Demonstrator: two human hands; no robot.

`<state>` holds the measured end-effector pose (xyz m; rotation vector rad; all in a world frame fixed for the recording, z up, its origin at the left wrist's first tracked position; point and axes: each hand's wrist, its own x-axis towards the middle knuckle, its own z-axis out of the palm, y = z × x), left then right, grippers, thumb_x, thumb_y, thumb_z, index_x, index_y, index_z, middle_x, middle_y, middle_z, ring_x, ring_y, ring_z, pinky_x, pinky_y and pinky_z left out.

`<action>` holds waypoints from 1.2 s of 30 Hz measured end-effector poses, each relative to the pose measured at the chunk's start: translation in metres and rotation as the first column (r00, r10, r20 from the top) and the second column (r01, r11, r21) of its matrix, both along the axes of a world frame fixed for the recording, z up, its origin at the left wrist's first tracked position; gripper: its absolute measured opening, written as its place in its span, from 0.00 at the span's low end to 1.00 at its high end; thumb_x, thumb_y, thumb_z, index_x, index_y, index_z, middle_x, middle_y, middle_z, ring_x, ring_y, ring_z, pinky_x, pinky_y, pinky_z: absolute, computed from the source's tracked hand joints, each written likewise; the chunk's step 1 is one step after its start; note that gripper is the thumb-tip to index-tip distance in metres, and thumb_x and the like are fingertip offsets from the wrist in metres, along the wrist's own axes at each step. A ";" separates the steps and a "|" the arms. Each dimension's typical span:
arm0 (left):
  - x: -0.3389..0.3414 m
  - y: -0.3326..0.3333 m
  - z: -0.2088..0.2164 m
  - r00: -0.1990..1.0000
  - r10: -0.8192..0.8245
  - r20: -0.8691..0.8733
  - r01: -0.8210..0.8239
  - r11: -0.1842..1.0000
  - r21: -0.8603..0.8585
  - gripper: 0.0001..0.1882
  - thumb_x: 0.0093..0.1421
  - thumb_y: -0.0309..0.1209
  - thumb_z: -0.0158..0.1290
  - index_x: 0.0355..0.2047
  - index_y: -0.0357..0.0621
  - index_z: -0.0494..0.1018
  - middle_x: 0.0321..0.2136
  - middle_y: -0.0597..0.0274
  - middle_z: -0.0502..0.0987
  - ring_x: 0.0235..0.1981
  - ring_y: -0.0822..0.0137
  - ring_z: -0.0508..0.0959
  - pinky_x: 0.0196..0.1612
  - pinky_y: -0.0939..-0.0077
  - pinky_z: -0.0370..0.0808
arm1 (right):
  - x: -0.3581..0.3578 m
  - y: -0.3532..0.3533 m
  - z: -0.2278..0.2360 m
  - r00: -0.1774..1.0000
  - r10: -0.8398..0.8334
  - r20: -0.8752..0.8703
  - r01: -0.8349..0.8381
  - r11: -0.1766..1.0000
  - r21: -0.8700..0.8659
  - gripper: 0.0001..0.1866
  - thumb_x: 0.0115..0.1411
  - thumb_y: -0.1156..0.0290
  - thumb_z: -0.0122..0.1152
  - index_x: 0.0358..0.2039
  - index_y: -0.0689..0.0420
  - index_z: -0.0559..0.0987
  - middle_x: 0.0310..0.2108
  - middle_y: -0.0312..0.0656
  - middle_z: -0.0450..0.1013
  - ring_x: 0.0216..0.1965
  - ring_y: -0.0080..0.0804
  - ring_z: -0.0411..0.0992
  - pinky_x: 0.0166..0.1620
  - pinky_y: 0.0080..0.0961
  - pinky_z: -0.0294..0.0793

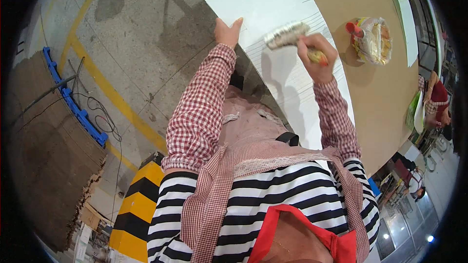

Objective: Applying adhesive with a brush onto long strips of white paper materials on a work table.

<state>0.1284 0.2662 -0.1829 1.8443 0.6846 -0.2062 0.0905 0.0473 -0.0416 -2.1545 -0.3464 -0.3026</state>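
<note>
A long white sheet or board (287,63) with rows of short dark lines lies in front of me. My right hand (319,56) is closed round the yellow-and-red handle of a wide brush (287,35). The brush's pale head is over the sheet, and I cannot tell whether it touches. At the sheet's left edge is my left hand (227,33), its thumb spread away from the fingers and its other fingers partly hidden. A plastic-wrapped bucket (374,41) with a red-handled tool (354,29) in it stands to the right.
Beneath the sheet is a brown tabletop (370,102); another white strip (402,24) lies at its far right. A black-and-yellow striped block (134,209) stands at the lower left. Stacked brown sheets (53,141), a blue plastic edge (73,100) and cables (105,117) are left. Other people (436,97) are at right.
</note>
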 end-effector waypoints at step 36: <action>-0.114 -0.069 0.006 0.997 0.064 -0.036 -0.067 0.995 -0.075 0.26 0.65 0.45 0.43 0.51 0.32 0.62 0.43 0.39 0.73 0.43 0.45 0.74 0.45 0.57 0.70 | -0.033 -0.015 -0.018 0.985 0.152 0.086 -0.149 0.988 -0.033 0.05 0.47 0.78 0.64 0.22 0.60 0.74 0.23 0.40 0.74 0.25 0.24 0.74 0.28 0.19 0.72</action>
